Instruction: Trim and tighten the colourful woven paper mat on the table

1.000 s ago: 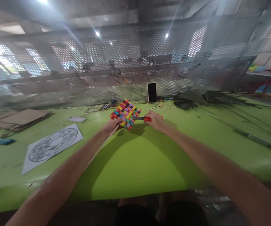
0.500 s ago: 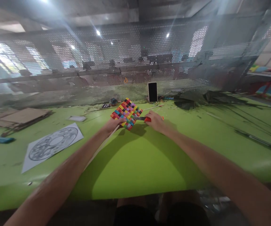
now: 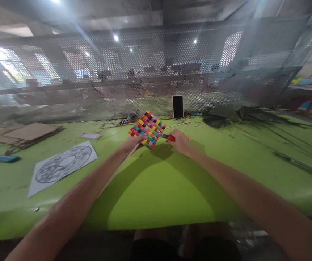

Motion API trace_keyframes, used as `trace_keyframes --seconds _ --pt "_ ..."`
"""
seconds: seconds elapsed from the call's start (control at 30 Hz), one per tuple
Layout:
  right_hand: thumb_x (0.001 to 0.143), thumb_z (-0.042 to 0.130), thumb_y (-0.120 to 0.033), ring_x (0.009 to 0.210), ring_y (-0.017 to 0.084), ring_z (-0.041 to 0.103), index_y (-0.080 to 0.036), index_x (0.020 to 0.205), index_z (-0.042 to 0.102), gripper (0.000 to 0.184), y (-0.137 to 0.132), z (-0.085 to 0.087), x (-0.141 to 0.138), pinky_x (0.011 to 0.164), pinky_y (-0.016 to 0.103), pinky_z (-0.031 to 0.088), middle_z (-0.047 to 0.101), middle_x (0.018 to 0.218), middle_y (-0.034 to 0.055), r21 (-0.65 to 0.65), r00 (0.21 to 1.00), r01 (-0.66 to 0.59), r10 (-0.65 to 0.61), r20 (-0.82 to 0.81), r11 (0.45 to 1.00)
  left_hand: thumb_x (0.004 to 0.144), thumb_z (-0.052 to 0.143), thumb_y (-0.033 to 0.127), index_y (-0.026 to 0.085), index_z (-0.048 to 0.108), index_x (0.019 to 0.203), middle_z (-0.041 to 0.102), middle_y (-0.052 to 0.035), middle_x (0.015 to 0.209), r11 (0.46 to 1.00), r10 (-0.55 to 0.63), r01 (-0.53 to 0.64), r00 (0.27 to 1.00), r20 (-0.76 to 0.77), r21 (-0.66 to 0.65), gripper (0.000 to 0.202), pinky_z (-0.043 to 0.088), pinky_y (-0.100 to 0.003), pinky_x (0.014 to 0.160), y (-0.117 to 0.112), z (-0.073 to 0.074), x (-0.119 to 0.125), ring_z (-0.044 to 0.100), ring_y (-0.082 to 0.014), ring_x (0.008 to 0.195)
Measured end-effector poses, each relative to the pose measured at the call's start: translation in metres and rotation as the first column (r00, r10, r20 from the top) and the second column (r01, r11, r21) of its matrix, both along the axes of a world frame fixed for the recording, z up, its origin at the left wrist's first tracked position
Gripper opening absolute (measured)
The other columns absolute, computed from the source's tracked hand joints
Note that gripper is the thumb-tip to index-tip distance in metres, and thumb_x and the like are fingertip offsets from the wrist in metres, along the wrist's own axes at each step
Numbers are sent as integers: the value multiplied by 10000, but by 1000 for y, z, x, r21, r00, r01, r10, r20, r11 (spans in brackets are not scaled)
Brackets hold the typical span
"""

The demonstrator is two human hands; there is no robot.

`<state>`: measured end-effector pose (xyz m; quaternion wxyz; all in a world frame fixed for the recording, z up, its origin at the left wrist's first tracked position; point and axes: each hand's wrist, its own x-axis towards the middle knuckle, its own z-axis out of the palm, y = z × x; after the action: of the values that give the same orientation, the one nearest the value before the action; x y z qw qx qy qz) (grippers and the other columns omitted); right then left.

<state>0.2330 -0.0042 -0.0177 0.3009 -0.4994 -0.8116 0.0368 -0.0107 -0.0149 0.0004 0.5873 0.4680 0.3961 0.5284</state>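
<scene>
Multicoloured woven square (image 3: pixel 147 125), tilted, held above green table (image 3: pixel 156 199). Left hand (image 3: pixel 134 142): closed, thumb over square's lower-left edge; pale strip (image 3: pixel 123 162) alongside. Right hand (image 3: pixel 181 140): closed round red-handled blade (image 3: pixel 161 135), tip overlapping square's lower-right edge, contact unclear. Square judged light, thin, flexible, weave liable to loosen; best pinched flat near edge.

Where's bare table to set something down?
Largest: green table between the pale strip and right forearm, in front of the checkered square. Also right of that forearm, on the near side of the dark strip. Crowded: back edge, with the upright black panel and leaves; left side, with cardboard and printed sheet.
</scene>
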Motion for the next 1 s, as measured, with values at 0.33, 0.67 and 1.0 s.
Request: trace_keyframes --seconds 0.33,0.67,1.0 --pt "894 668 -109 943 221 587 -135 1022 729 145 1 4 0 843 324 440 639 959 90 113 994 -7 -5 110 994 700 763 108 144 674 983 771 -91 988 999 31 -32 997 -69 -19 299 641 -314 751 -3 0 -1 752 -220 833" --pt "917 679 -197 812 182 601 -137 914 706 66 -5 3 -4 745 291 440 690 915 80 29 998 28 -30 58 999 692 770 137 159 665 996 761 -98 1029 999 38 -38 992 -117 1 322 634 -389 846 -3 2 -1 746 -260 924" --pt "926 652 -177 1021 272 611 -176 1084 743 182 -5 6 -3 909 393 440 721 1012 112 125 984 87 -105 144 988 634 815 160 169 671 996 768 -83 1053 999 26 -20 987 -158 38 389 625 -350 815 -4 3 -6 744 -236 903"
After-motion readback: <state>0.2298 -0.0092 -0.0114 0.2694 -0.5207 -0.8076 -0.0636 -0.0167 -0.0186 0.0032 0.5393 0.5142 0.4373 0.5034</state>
